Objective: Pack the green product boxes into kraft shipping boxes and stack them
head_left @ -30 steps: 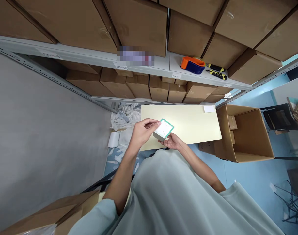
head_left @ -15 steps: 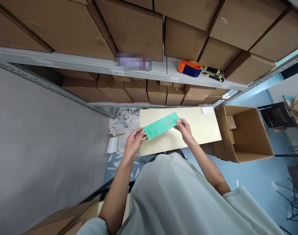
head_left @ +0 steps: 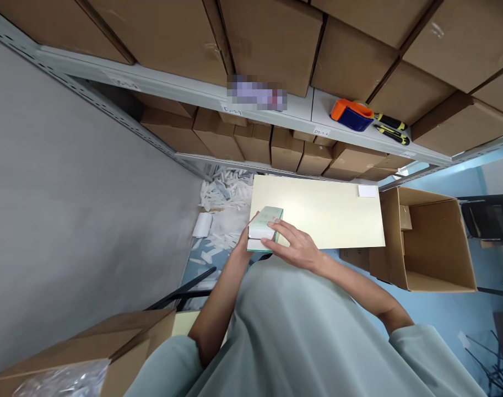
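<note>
A small green and white carton [head_left: 266,219] stands out as a box shape close to my body, above the near left part of the cream tabletop [head_left: 317,212]. Its white end flaps face me, with a dark gap between them. My left hand [head_left: 243,242] grips the carton from its left side, the fingers partly hidden behind it. On the other side, my right hand [head_left: 295,245] touches the top and the white end with thumb and fingers. Whether the right fingers hold a flap or only press on it is hard to see.
A large open cardboard box [head_left: 437,237] stands right of the table; another, with clear plastic inside [head_left: 65,380], is at lower left. Shelves [head_left: 180,91] of brown boxes run across the front, holding an orange and blue tape dispenser [head_left: 352,114] and cutters [head_left: 391,132]. White scraps [head_left: 226,193] lie left.
The flat green carton between my hands is now opened into a box shape, turned end-on and nearer my body. My right hand has come in beside my left. The view has shifted left.
</note>
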Available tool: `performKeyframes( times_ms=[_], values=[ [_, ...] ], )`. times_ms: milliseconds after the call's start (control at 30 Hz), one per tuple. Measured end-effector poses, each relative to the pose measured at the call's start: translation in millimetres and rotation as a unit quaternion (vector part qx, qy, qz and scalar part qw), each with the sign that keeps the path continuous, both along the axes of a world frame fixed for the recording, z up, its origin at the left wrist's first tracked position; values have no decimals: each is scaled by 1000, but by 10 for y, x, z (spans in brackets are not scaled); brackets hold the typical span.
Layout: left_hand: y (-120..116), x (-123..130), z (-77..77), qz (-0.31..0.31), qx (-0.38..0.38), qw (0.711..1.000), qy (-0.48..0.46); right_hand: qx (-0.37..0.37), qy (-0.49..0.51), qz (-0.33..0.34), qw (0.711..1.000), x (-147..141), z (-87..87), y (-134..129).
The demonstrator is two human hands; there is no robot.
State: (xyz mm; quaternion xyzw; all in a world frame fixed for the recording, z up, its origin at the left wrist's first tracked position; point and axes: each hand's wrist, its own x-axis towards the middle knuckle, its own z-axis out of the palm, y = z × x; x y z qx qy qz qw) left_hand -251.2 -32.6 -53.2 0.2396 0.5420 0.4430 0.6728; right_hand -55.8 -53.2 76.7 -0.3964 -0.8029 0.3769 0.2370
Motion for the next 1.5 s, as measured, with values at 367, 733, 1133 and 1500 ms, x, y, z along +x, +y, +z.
performKeyframes(
  times_ms=[367,733,1133,1500],
  values=[
    [-90,-5,-433,116,-196,958,-172,-130,49,-217,966,22,-801,1335],
    [608,-20,-806,209,-220,940,-153,-230,-149,-211,938,-495,-1608,2392],
    [430,116,-564,247,-160,947,-131,-173,-73,-206,960,-356,-1553,1916],
    [-252,-66,-14,304,-47,941,-140,-104,-41,-157,981,20,-896,671]
  ],
)
